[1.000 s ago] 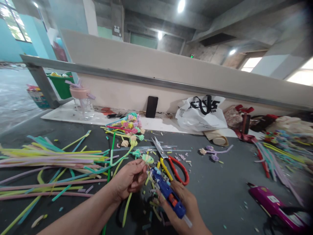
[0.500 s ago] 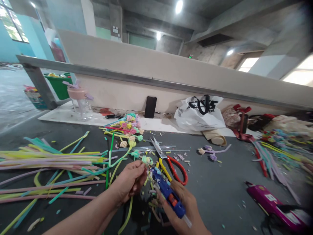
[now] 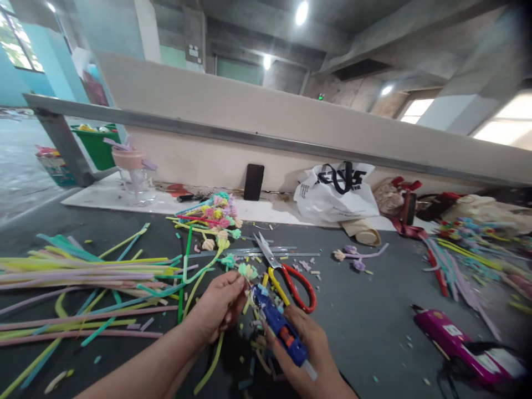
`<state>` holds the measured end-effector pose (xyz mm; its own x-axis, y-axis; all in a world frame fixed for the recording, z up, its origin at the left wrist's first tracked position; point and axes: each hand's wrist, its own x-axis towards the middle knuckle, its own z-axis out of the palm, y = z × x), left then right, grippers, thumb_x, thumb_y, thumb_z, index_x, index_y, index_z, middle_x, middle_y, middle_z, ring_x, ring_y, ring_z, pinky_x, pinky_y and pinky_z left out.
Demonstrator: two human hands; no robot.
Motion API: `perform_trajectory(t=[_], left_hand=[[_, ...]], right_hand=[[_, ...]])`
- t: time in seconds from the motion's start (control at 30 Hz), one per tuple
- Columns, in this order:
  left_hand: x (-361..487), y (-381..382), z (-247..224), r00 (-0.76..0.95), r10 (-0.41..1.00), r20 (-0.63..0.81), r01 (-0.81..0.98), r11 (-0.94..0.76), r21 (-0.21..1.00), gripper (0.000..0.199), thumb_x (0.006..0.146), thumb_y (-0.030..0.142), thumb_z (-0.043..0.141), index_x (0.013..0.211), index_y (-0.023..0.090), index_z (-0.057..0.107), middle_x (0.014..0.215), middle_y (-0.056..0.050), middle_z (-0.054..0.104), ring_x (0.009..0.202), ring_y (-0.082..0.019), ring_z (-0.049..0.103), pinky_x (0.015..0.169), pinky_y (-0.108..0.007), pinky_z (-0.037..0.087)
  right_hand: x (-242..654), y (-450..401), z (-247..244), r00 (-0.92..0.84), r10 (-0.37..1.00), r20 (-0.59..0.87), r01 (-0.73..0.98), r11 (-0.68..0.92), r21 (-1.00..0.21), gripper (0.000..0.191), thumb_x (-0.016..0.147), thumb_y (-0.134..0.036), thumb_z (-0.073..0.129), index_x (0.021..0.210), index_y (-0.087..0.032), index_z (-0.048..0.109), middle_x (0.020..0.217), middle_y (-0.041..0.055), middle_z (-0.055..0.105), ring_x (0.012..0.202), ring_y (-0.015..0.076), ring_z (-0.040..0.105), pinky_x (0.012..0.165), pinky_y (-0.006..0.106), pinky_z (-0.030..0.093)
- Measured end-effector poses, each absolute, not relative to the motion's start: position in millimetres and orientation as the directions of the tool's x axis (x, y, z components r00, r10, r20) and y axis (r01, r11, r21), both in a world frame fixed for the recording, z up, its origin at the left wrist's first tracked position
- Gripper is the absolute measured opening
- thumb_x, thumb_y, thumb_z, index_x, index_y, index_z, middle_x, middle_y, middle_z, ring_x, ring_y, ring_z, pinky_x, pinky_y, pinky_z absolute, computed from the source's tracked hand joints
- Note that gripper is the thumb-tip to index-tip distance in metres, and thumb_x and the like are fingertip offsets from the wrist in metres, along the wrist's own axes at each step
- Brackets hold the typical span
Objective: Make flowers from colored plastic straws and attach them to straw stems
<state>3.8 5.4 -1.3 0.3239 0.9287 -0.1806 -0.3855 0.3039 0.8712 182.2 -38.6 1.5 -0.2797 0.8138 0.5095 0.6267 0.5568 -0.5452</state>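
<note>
My left hand [image 3: 222,305] is closed in a pinch on a small pale green and yellow fuzzy flower [image 3: 248,270], which sticks up past the fingertips. My right hand [image 3: 305,338] is wrapped round a blue glue gun [image 3: 278,324], its nozzle end close to the flower and my left fingertips. Just beyond lie open scissors [image 3: 268,252] with one red and one yellow handle. A teal flower [image 3: 228,261] and a yellow flower [image 3: 223,242] rest beside my left hand. Small cut scraps lie under and around both hands.
Fuzzy stems [image 3: 91,271] spread across the left. A flower bunch [image 3: 216,213], black phone [image 3: 254,182], clear cup [image 3: 135,172] and white bag [image 3: 336,194] stand or lie behind. To the right are a purple flower sprig [image 3: 357,257] and a magenta tool [image 3: 461,343].
The glue gun's nozzle end has drawn slightly down and left, a little below the flower. The whole view has shifted slightly; the left hand keeps its pinch.
</note>
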Motion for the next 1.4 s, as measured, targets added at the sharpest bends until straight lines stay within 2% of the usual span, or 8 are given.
perform_trajectory(t=[0.23,0.5,0.7,0.83,1.07,1.2,1.3,1.4], left_hand=[[3,6,-1,0.331,0.926,-0.179,-0.393,0.308,0.867,0.031,0.078,0.045,0.053,0.065,0.019,0.042,0.038,0.010,0.036,0.025,-0.002,0.016,0.024,-0.013,0.012],[0,5,3,0.354,0.921,-0.164,-0.456,0.323,0.830,0.028,0.077,0.041,0.055,0.065,0.018,0.044,0.042,0.008,0.040,0.026,-0.001,0.018,0.024,-0.012,0.013],[-5,7,1,0.412,0.898,-0.153,-0.493,0.361,0.792,0.025,0.079,0.039,0.053,0.068,0.017,0.045,0.046,0.008,0.041,0.027,0.000,0.018,0.025,-0.011,0.013],[-6,6,1,0.445,0.884,-0.141,-0.487,0.370,0.791,0.024,0.082,0.034,0.050,0.066,0.017,0.045,0.046,0.008,0.040,0.027,0.000,0.017,0.024,-0.011,0.013],[-11,9,-1,0.498,0.861,-0.104,-0.544,0.403,0.736,0.021,0.083,0.029,0.048,0.067,0.016,0.044,0.048,0.007,0.039,0.028,0.000,0.017,0.025,-0.011,0.015],[-15,12,-5,0.520,0.851,-0.075,-0.601,0.427,0.676,0.019,0.084,0.027,0.046,0.069,0.016,0.045,0.050,0.007,0.039,0.029,-0.001,0.016,0.025,-0.011,0.016],[-18,12,-6,0.548,0.832,-0.082,-0.602,0.460,0.652,0.020,0.086,0.026,0.043,0.069,0.016,0.047,0.050,0.006,0.040,0.029,-0.001,0.016,0.024,-0.010,0.017],[-18,12,-4,0.578,0.812,-0.082,-0.595,0.488,0.639,0.021,0.086,0.024,0.041,0.068,0.015,0.048,0.050,0.006,0.041,0.028,-0.001,0.016,0.024,-0.010,0.019]], right_hand=[[184,-37,3,-0.293,0.832,0.470,0.651,0.534,-0.539,0.006,0.072,-0.017,0.056,0.069,-0.019,0.052,0.065,0.0010,0.057,0.060,0.0142,0.057,0.056,0.022,0.046],[182,-39,1,-0.229,0.799,0.556,0.636,0.555,-0.537,0.004,0.073,-0.023,0.057,0.074,-0.019,0.057,0.066,0.0027,0.060,0.059,0.0153,0.058,0.053,0.023,0.047],[184,-41,1,-0.224,0.851,0.476,0.673,0.488,-0.556,0.005,0.071,-0.016,0.057,0.073,-0.018,0.053,0.066,0.0005,0.056,0.058,0.0129,0.056,0.054,0.021,0.044],[183,-41,1,-0.271,0.847,0.458,0.644,0.513,-0.567,0.008,0.071,-0.015,0.057,0.071,-0.018,0.050,0.065,-0.0005,0.053,0.058,0.0125,0.054,0.054,0.021,0.042],[187,-39,5,-0.140,0.840,0.525,0.671,0.470,-0.573,0.009,0.076,-0.020,0.056,0.068,-0.019,0.051,0.063,-0.0007,0.054,0.055,0.0123,0.054,0.052,0.021,0.043],[208,-39,22,-0.104,0.827,0.553,0.742,0.435,-0.510,0.007,0.077,-0.025,0.056,0.078,-0.020,0.053,0.068,0.0007,0.056,0.057,0.0133,0.054,0.053,0.022,0.045],[241,-38,32,-0.138,0.865,0.482,0.844,0.358,-0.400,0.012,0.076,-0.027,0.056,0.085,-0.020,0.052,0.077,0.0037,0.057,0.068,0.0174,0.057,0.059,0.026,0.046],[279,-38,28,-0.064,0.930,0.362,0.946,0.172,-0.273,0.023,0.074,-0.022,0.053,0.097,-0.017,0.051,0.089,0.0079,0.056,0.080,0.0213,0.057,0.068,0.031,0.046]])
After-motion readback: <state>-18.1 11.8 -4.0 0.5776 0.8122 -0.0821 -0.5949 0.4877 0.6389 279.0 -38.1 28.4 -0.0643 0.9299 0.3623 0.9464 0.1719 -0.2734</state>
